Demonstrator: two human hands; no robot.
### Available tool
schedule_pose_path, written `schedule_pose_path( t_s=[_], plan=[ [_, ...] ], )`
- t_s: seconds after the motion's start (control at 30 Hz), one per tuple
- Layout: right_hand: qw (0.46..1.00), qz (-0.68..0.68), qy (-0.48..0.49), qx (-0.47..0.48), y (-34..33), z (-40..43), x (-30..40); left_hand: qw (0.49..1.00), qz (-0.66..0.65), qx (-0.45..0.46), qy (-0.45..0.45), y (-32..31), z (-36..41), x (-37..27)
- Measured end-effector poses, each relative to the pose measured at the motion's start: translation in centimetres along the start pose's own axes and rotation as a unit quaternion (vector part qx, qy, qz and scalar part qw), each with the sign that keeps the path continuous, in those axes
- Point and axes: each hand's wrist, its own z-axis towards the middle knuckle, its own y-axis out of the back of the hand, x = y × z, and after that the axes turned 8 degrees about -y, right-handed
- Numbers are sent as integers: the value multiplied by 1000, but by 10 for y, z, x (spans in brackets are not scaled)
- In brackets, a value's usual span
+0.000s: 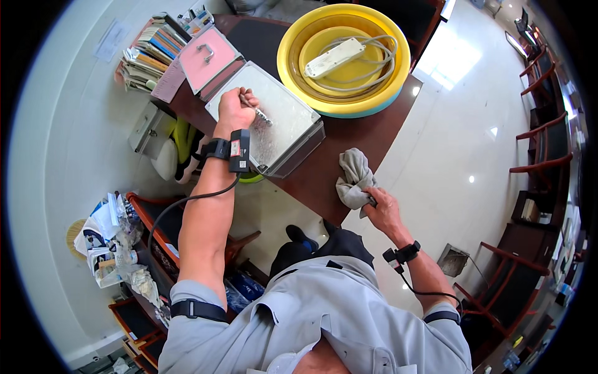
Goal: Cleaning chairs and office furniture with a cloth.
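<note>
My left hand [237, 106] is closed around the metal handle [262, 117] on top of a silver aluminium case [285, 112]. The case rests on a dark reddish-brown wooden table [359, 135], and its lid looks wet or smudged near the handle. A crumpled grey cloth [356, 180] is gripped at its lower right side by my right hand [384, 209]. The cloth is at the table's near right corner, to the right of the case.
Behind the case sits a pink case [209, 58], with books and folders [152, 51] farther left. Nested yellow basins [286, 51] hold a white power strip [334, 58] and its cord. A wooden chair [156, 224] is at left; more chairs [544, 140] line the right.
</note>
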Motion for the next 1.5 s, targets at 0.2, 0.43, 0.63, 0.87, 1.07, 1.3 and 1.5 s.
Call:
schedule_pose_path(
  t_s=[0.2, 0.43, 0.63, 0.87, 1.07, 1.3, 1.5],
  plan=[
    [999, 3, 17, -34, -1, 15, 18, 969, 207, 136, -4, 20, -25, -19],
    [989, 10, 19, -148, 0, 50, 40, 963, 238, 111, -57, 97, -80, -53],
    [988, -91, 46, -117, -8, 66, 29, 969, 240, 35, -42, 204, -158, -55],
    [989, -96, 67, 90, -13, 37, 58, 960, 234, -132, -73, 303, -273, -20],
    [912, -97, 183, 354, -69, 0, 101, 958, 154, -228, -82, 389, -358, 51],
    [836, -87, 214, 498, -131, -58, 196, 939, 88, -334, 4, 411, -481, 158],
    [813, -24, 240, 530, -261, -85, 293, 905, 7, -425, 6, 431, -559, 230]
  ],
)
